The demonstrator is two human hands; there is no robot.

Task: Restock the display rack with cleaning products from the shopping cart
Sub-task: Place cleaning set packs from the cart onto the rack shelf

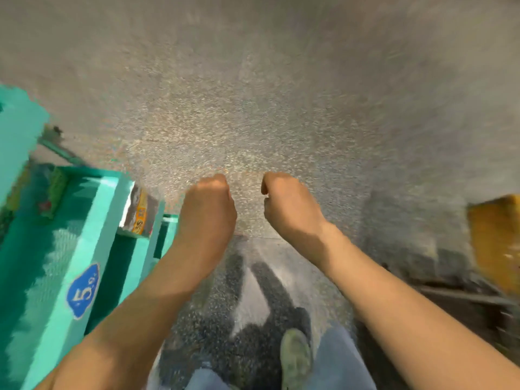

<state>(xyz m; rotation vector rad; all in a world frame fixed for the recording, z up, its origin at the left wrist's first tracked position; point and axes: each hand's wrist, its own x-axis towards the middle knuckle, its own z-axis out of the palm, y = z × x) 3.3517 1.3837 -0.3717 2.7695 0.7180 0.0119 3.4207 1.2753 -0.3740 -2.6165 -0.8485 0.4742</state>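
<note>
The picture is blurred by motion and looks down at a speckled grey floor [253, 108]. My left hand [209, 204] and my right hand [289, 201] hang side by side in front of me over the floor, fingers curled under, with nothing visible in either. A teal display rack [92, 220] stands at the left, with a blue price tag [83, 291] on its edge and a small orange packet [140, 212] on a shelf. No cleaning product and no shopping cart can be made out clearly.
A yellow-orange box-like shape [498, 237] and dark metal bars [464, 296] lie at the right edge. My shoe [295, 358] and jeans [342, 361] show at the bottom. Open floor stretches ahead.
</note>
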